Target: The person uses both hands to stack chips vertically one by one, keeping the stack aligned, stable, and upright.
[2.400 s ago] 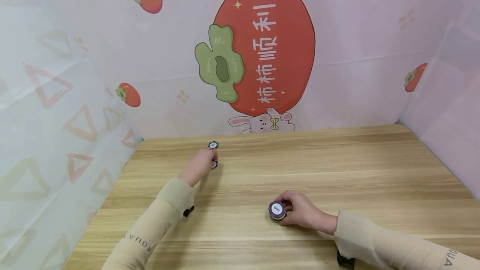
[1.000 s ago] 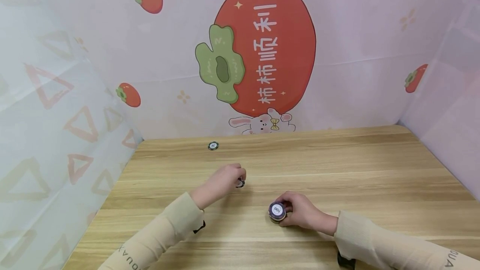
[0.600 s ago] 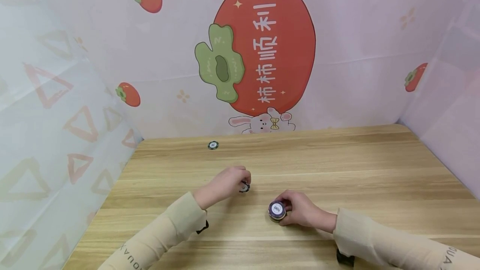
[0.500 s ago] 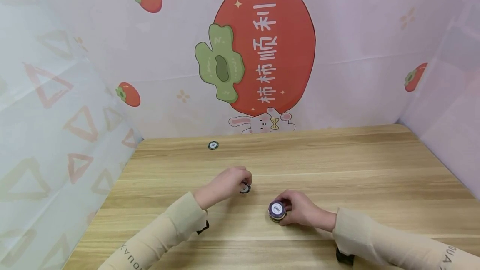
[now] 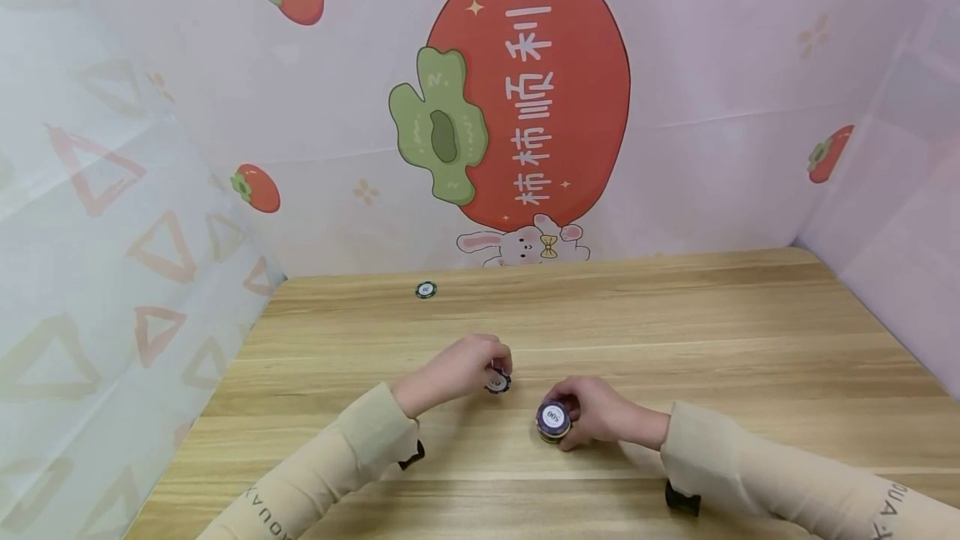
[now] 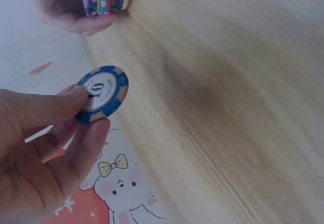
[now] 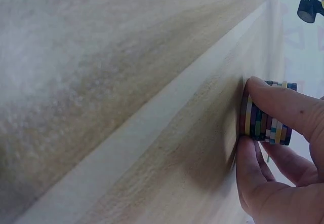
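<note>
My left hand (image 5: 467,365) pinches one blue-and-white poker chip (image 6: 104,93) between thumb and fingers, and the number 10 shows on its face. The chip is held off the table, tilted, just left of a stack of poker chips (image 5: 553,421). Around that stack, on the table's near middle, my right hand (image 5: 600,413) curls its thumb and fingers. A purple chip marked 500 tops the stack. Edges of several colours show in the right wrist view, where thumb and fingers (image 7: 284,100) grip the sides. A green chip (image 5: 426,290) marked 20 lies flat near the table's back edge.
The wooden table (image 5: 675,323) meets a white printed backdrop (image 5: 337,107) with persimmons and a rabbit at its far edge. White sheets (image 5: 112,232) stand along the left and right sides. A black wrist strap (image 5: 682,498) shows under the right sleeve.
My left hand has carried the chip from near the green chip rightward and toward me, closer to the stack. The right hand and stack have barely moved.
</note>
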Demonstrator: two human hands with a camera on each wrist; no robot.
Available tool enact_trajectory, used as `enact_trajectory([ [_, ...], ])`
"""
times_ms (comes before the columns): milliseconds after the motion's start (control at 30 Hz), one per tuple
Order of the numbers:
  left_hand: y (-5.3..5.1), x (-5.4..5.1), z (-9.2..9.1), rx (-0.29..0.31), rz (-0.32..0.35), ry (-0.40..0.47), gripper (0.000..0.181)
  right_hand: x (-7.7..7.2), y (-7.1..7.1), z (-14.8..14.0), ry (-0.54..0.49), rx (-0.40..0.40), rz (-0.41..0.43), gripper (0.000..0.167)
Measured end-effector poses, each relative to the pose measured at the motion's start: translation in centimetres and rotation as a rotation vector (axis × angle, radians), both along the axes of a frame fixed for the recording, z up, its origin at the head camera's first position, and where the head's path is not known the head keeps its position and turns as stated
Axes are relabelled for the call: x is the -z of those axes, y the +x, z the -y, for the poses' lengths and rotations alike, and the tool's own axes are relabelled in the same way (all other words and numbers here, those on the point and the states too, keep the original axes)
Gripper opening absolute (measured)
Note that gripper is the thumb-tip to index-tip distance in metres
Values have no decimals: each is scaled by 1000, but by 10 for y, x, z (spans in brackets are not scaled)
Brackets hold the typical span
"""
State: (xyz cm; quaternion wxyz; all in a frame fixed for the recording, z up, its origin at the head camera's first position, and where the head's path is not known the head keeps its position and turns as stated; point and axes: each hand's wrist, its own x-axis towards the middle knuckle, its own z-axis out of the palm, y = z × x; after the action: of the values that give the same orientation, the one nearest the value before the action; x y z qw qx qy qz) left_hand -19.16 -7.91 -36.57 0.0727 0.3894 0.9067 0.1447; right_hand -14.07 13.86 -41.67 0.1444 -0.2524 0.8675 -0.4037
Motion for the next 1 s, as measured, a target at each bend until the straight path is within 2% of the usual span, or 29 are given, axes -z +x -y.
enact_trajectory([
  [300, -2, 0, -14, -43, 268, 124, 11, -2, -1, -1, 0, -28, 4, 47],
  [567, 2, 5, -23, -102, 445, 248, 7, -2, -1, -1, -15, -34, -4, 47],
  [733, 6, 9, -26, -151, 527, 296, 9, 0, 0, -2, -27, -21, -28, 48],
  [1000, 11, 18, -30, -266, 723, 405, 11, 1, -2, -2, -51, -19, -10, 47],
])
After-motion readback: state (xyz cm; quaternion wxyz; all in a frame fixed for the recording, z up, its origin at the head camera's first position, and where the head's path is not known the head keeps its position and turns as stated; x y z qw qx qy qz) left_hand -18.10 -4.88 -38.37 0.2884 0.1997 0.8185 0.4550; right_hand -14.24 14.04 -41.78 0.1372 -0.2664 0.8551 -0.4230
